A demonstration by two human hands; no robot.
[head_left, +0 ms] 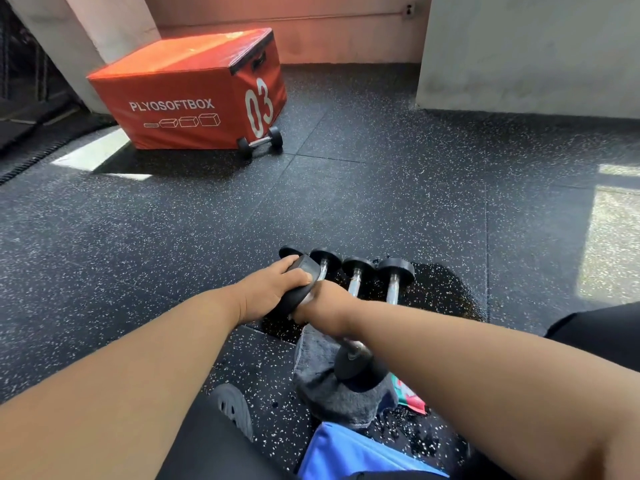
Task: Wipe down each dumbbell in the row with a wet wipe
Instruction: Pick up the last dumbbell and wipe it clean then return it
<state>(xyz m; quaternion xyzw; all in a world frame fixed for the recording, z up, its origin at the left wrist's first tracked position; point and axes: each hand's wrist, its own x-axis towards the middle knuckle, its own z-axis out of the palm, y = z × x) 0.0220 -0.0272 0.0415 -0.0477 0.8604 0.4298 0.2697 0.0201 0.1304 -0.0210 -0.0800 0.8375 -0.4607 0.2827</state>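
Left hand [273,289] cups the tilted dumbbell [301,284] head; the right hand [325,306] grip — hidden. Lower head rests on a towel [332,393] — it may slip.

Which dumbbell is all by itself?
The small black dumbbell with a chrome handle beside the red foam box; the others lie near the hands.

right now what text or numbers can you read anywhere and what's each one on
"PLYOSOFTBOX" in white, on the front of the red box.
"03" in large white digits, on the box's right side.
Four box outlines, a pictogram without words, under the name.
Packet, green and red, by the grey towel: print too blurred and hidden to read.
Dumbbells: no readable marking.
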